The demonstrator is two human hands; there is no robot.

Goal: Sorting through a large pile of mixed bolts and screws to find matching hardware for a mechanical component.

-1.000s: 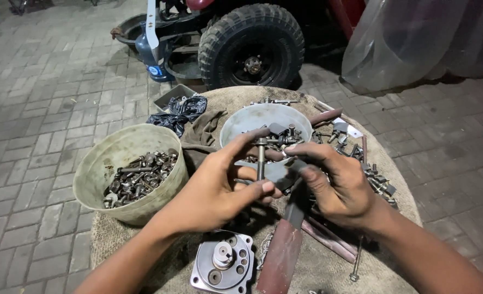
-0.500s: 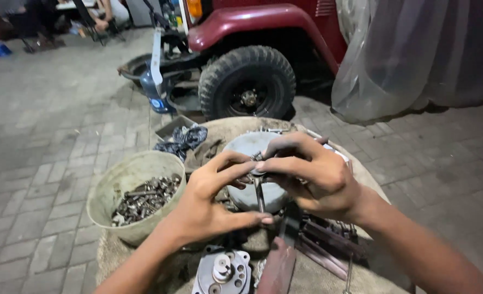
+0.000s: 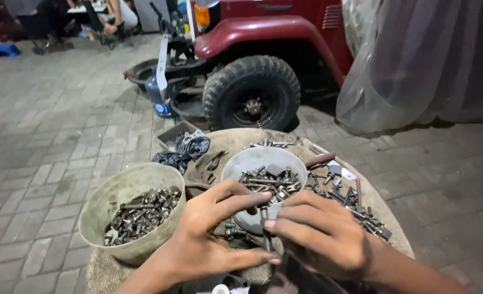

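Pinching a bolt (image 3: 265, 226) upright, both hands: left hand (image 3: 211, 231) | right hand (image 3: 320, 234) | grey bowl (image 3: 263, 163) of bolts just behind.

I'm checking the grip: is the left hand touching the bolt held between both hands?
Touching. The head view shows the left hand with its fingertips against the upright bolt, and the right hand pinching it too.
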